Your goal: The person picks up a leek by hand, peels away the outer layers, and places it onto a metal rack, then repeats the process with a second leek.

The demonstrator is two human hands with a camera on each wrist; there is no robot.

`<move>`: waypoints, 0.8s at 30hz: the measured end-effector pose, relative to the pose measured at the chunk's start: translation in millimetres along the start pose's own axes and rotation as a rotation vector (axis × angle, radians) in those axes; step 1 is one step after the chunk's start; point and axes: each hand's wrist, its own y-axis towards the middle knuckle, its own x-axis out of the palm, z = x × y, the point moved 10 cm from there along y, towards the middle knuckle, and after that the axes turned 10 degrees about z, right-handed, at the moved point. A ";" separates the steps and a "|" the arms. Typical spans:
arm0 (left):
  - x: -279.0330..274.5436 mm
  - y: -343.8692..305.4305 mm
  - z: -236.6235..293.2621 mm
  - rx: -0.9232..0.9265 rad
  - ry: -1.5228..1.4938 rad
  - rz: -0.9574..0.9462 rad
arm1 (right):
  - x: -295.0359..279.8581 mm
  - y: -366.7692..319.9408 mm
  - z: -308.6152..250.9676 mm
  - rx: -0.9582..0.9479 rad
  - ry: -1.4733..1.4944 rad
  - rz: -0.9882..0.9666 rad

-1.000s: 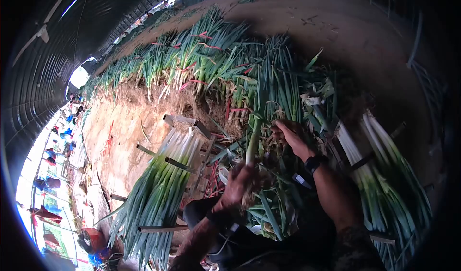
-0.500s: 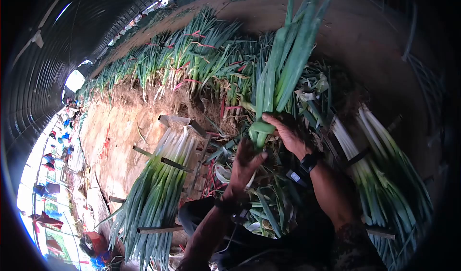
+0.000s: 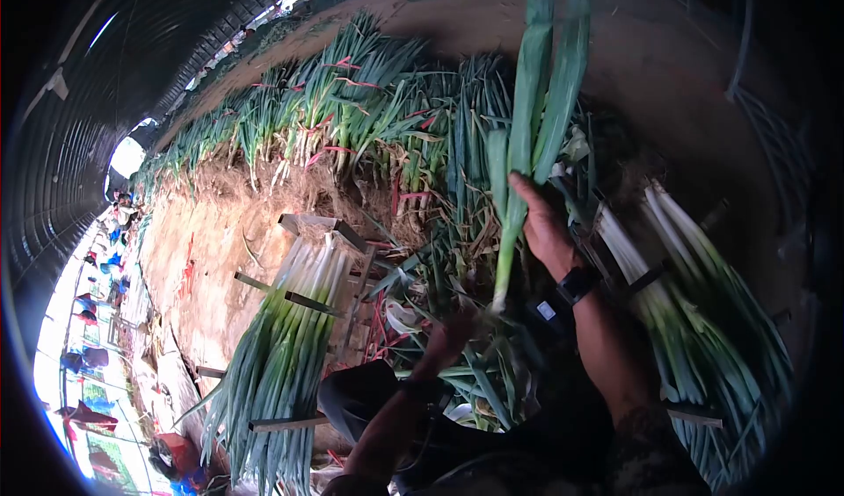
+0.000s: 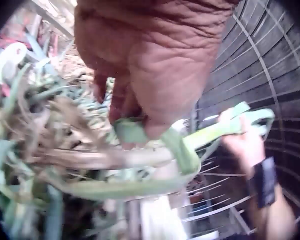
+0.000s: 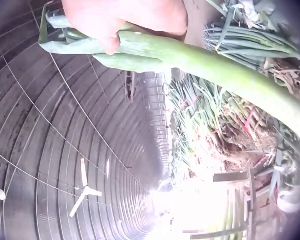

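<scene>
My right hand grips a long green onion where the leaves fan out. Its leaves point up and away, and its pale stalk end hangs toward my lap. In the right wrist view, that hand's thumb and fingers close round the stalk. My left hand is low and blurred near the stalk's lower end. The left wrist view shows its fingers pinching a stripped outer leaf, which bends back in a loop with a brownish dry sheath beside it.
Trimmed green onions lie in a rack at left, and more trimmed onions lie at right. Bundles tied with red strips stand behind. Leaf scraps heap between my knees. A dark ribbed tunnel wall curves at left.
The onion rose into upright view with its leaves spread. My left hand peeled an outer leaf from near the right hand and pulled it down toward my lap, baring the stalk.
</scene>
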 end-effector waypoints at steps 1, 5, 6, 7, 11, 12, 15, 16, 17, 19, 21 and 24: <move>9.2 -5.6 -39.2 -0.011 0.222 -0.099 | 8.2 5.1 -4.1 0.068 0.108 -0.095; 19.4 -16.7 -28.7 0.098 0.765 -0.315 | 18.0 -12.6 -24.3 0.007 -0.023 -0.150; 14.2 -8.7 2.7 0.159 0.782 -0.236 | 15.7 -9.8 -22.0 -0.030 -0.042 -0.141; 3.9 1.7 38.9 0.232 0.750 -0.109 | 13.6 -4.5 -15.0 -0.072 -0.055 -0.133; -21.0 0.1 230.5 0.624 0.429 0.466 | 21.9 -21.2 -14.8 -0.214 -0.249 -0.065; -19.9 9.4 238.0 0.620 0.401 0.499 | 25.5 -27.9 -11.8 -0.182 -0.253 -0.072; -18.6 31.4 239.0 0.563 0.404 0.534 | 43.6 -50.2 -17.7 -0.079 -0.469 -0.149; -22.6 35.6 232.4 0.552 0.318 0.523 | 51.1 -51.7 -21.4 -0.133 -0.344 -0.195; -25.7 38.2 224.4 0.538 0.237 0.508 | 51.7 -51.9 -20.0 -0.096 -0.305 -0.268; -31.2 45.7 198.9 0.414 0.015 0.468 | 44.5 -45.6 -6.7 -0.041 -0.327 -0.268; -32.0 46.6 191.0 0.441 -0.126 0.395 | 37.1 -38.2 -5.8 -0.121 -0.383 -0.228; -31.0 37.0 162.6 0.362 0.186 0.363 | 7.7 -21.1 -6.5 -0.166 -0.388 -0.004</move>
